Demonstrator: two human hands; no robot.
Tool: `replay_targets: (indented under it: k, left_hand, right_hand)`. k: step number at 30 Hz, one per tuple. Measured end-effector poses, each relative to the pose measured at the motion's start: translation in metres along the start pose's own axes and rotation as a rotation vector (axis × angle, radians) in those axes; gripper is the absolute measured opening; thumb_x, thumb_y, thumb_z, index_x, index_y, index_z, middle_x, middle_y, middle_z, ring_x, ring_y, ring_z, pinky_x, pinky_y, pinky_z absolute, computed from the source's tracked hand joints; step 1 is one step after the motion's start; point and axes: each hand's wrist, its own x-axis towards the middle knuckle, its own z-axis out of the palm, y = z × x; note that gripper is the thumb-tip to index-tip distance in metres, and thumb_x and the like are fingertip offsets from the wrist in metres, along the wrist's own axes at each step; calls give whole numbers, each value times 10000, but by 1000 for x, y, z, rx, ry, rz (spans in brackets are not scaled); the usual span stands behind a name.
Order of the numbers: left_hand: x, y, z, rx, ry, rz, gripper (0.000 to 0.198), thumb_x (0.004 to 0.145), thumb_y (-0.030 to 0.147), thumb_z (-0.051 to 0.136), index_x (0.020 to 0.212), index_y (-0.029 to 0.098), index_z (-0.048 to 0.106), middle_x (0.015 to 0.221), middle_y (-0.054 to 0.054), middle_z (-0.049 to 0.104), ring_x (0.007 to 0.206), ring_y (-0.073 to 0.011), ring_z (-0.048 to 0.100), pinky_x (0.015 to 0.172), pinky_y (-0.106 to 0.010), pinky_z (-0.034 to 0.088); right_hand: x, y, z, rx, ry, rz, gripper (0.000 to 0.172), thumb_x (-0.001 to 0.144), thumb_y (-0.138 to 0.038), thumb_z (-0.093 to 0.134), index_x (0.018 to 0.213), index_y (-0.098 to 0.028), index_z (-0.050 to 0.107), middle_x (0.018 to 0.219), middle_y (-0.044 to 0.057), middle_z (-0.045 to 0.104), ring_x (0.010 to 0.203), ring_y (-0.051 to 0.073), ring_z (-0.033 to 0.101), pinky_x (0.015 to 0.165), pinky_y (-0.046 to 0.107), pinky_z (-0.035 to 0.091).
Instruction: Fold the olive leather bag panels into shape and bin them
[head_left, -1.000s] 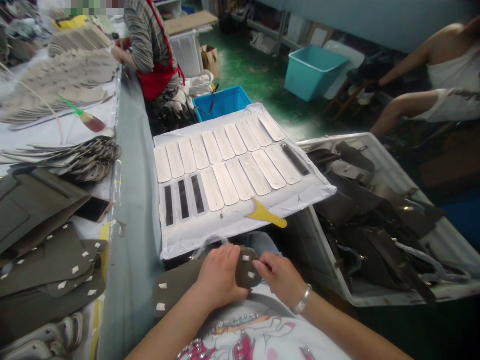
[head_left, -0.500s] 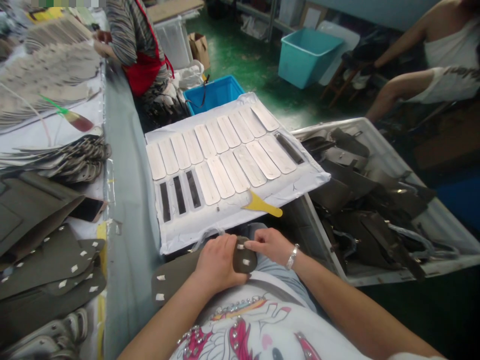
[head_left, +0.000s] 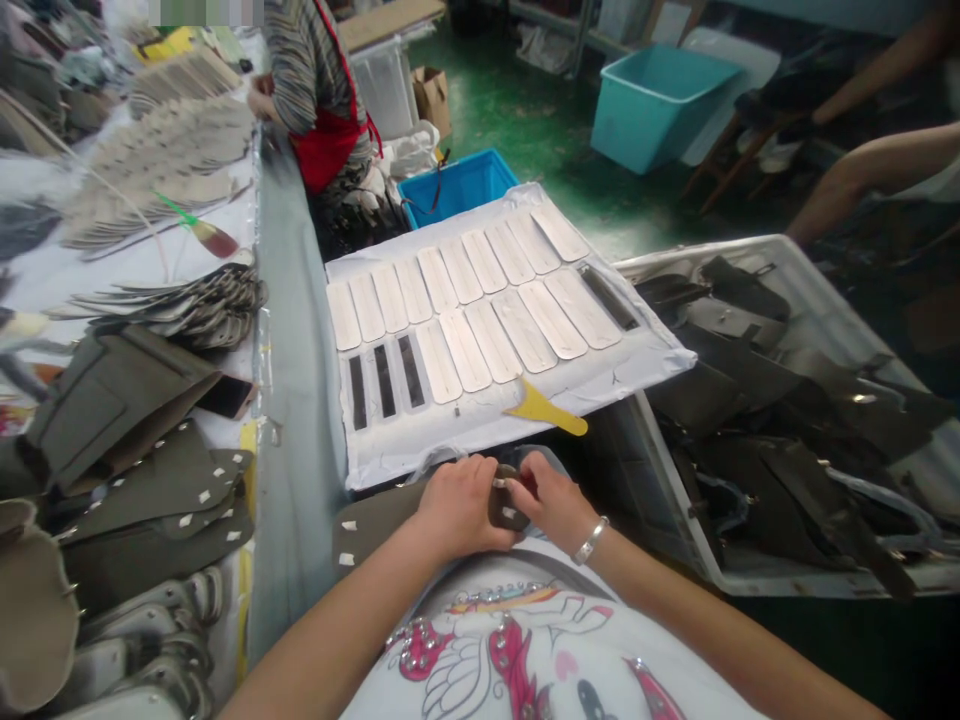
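Left fingers (head_left: 478, 475) grasp the dark panel (head_left: 384, 518), right fingers (head_left: 535, 474) pinch its end; white tabs (head_left: 349, 525) on, it seems unfinished.

Dark olive panel (head_left: 386, 518), rounded corners, white tabs (head_left: 346, 559), crosswise before the torso (head_left: 517, 640)

In front of you, the white-covered flat board (head_left: 405, 446) bears two rows of pale rounded strips (head_left: 465, 350), four dark narrow strips (head_left: 385, 381) and a yellow flat scraper (head_left: 546, 408).
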Motion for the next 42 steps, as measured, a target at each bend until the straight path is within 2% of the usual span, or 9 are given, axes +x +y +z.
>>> replay_targets:
  k: [3,5,8,10,12,18,25,33,42]
  left_hand:
    - [-23,-28,-12,-47,-74,101,916,507,583,725,1251,175,382,1184,-110,532,1058,-287,504,899,-391,388]
    - [-49,-50,-21,-50,-76,110,1019,485,568,756,1323,193,312,1312,-114,449,1167,-283,435,981,-397,331]
    - [-88,-75,-26,-18,-18,16,981,518,493,777,1333,212,308,1355,-101,412,1220,-261,385,1030,-393,275]
    - [-102,-82,-23,-16,15,-25,947,540,453,776,1330,217,312,1355,-97,414,1222,-252,382,1031,-392,267]
    - [-108,-85,-20,-29,37,-43,926,541,451,774,1317,219,327,1341,-94,432,1206,-251,399,1018,-393,277]
    - [-103,-89,-15,-82,99,-52,813,536,421,768,1235,212,410,1256,-66,508,1140,-242,460,981,-366,307]
    - [-102,-92,-14,-119,119,-67,763,517,436,747,1182,221,442,1201,-61,536,1083,-261,488,954,-378,321]
    - [-97,-97,-12,-147,140,-67,740,516,445,730,1164,221,451,1161,-53,555,1046,-256,503,942,-377,331]
    - [-98,-101,-12,-166,142,-68,722,533,444,711,1166,219,448,1173,-58,554,1052,-257,504,953,-378,317]
  right_hand:
    - [-2,7,-4,15,-18,-83,312,844,-408,422,1060,-186,457,795,24,582,670,155,552,622,282,430]
    - [-4,8,-9,-74,72,-216,430,843,-421,436,1184,-159,418,1035,106,581,897,200,566,785,340,449]
    - [-9,-6,-11,-331,112,-535,601,803,-459,515,1289,-135,376,1304,152,442,1208,260,385,1023,419,281]
    - [-8,-22,-5,-472,17,-710,714,761,-506,562,1333,-135,350,1358,143,400,1265,277,306,1074,445,163]
    - [-4,-38,6,-556,-73,-775,799,728,-558,578,1347,-111,343,1359,159,401,1254,292,313,1070,455,136]
    - [14,-59,25,-631,-146,-704,908,664,-658,578,1332,-80,371,1252,191,484,1110,317,428,957,448,263]
    - [14,-72,22,-596,-176,-538,789,645,-641,602,1230,-126,474,1145,160,550,1027,303,472,893,440,316]
    - [37,-87,16,-608,-347,-443,765,521,-678,666,1097,-192,535,959,90,602,875,285,530,711,381,395]
    - [44,-84,17,-610,-349,-466,486,720,-618,560,998,-219,555,890,57,612,836,250,551,692,343,392]
